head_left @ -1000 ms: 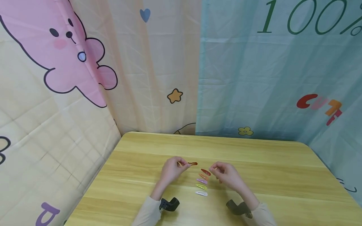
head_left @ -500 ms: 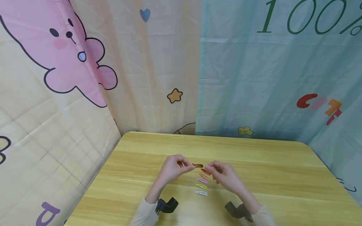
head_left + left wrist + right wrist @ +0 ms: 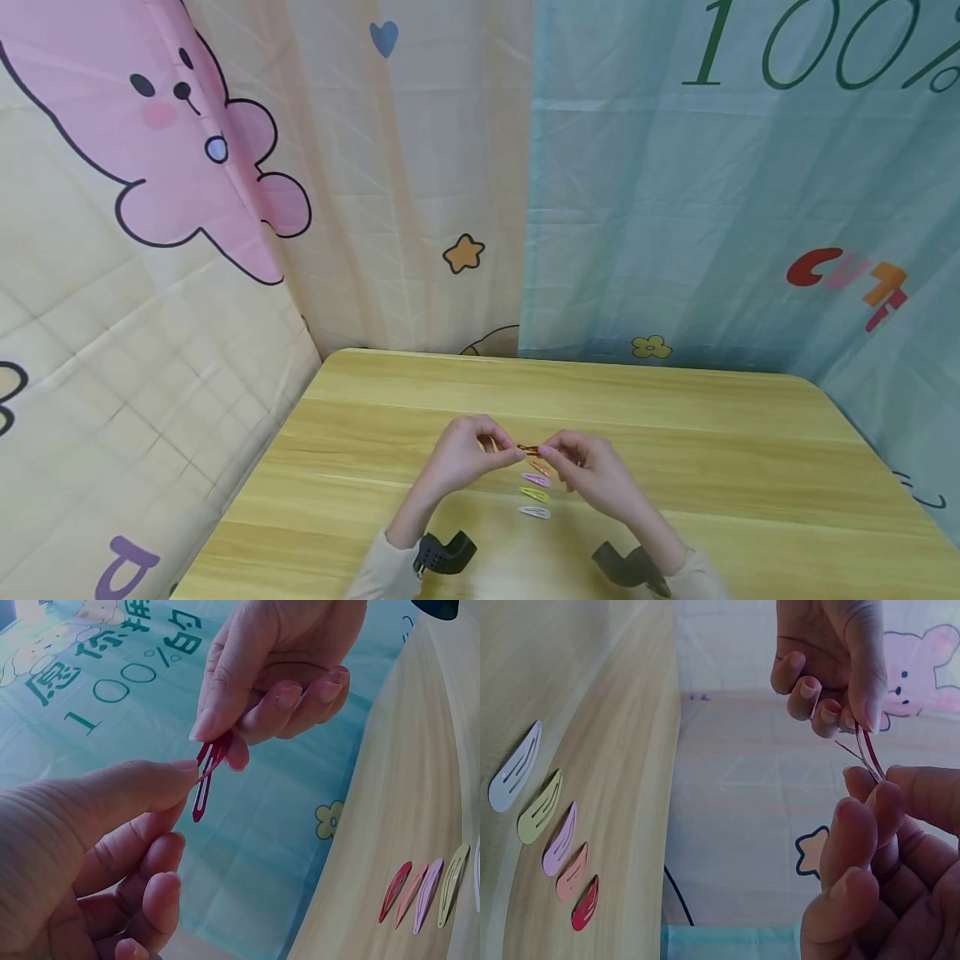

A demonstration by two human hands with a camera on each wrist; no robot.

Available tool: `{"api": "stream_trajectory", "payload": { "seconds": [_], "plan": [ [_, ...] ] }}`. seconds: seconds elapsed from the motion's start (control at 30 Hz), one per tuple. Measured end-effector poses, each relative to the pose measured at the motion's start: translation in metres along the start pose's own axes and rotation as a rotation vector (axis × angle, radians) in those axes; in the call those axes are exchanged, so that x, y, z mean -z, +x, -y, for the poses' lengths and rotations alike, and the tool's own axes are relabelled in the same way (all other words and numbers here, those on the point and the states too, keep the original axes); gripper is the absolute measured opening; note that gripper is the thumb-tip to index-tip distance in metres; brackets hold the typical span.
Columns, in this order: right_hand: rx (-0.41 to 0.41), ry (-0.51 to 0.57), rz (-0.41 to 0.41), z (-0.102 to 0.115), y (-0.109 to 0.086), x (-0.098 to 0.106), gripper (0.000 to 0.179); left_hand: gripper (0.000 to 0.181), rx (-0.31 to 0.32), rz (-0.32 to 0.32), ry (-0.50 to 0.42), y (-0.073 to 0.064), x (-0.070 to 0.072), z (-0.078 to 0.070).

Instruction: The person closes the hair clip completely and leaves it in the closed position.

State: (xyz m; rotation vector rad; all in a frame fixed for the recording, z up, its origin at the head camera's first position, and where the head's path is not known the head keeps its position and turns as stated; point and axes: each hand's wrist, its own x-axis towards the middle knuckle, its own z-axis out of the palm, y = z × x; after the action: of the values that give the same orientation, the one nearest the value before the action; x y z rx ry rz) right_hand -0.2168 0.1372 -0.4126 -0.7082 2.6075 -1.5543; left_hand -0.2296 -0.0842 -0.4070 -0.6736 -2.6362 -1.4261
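Observation:
A dark red snap hair clip (image 3: 528,450) is held in the air between both hands. Finger and thumb of my left hand (image 3: 468,454) pinch one end, while my right hand (image 3: 592,467) pinches the other. In the left wrist view the slotted body of the red clip (image 3: 201,801) shows between the fingertips. The right wrist view shows the clip (image 3: 868,754) side-on, one thin prong standing apart from its frame. Below the hands lies a row of clips on the table: a red clip (image 3: 586,904), orange clip (image 3: 540,468), lilac clip (image 3: 536,480), yellow clip (image 3: 534,495) and white clip (image 3: 534,512).
The wooden table (image 3: 360,500) has its far edge against patterned curtains (image 3: 645,208). Dark camera mounts (image 3: 447,554) sit at both wrists, low over the tabletop. In the head view the hands and held clip cover the red clip in the row.
My left hand has carried the clip rightward and slightly nearer. My right hand has moved a little left and now pinches the clip's other end. The row of clips has not moved.

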Motion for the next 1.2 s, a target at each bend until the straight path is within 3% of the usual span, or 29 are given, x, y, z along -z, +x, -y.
{"api": "stream_trajectory", "payload": {
  "seconds": [0.33,0.6,0.83,1.2],
  "plan": [
    [0.071,0.068,-0.009,-0.009,0.001,-0.003,0.016,0.017,0.009,0.012,-0.058,0.000,-0.003,0.001],
    [0.048,0.150,0.025,0.011,-0.004,0.001,0.011,0.025,0.072,0.077,-0.124,0.002,-0.006,0.003],
    [-0.006,0.186,0.058,-0.002,-0.001,-0.001,0.012,0.021,0.046,0.139,-0.157,0.002,-0.005,0.002],
    [0.018,0.239,0.103,-0.008,-0.001,-0.001,0.013,0.019,0.031,0.183,-0.172,-0.001,-0.003,0.001]
  ]
}}
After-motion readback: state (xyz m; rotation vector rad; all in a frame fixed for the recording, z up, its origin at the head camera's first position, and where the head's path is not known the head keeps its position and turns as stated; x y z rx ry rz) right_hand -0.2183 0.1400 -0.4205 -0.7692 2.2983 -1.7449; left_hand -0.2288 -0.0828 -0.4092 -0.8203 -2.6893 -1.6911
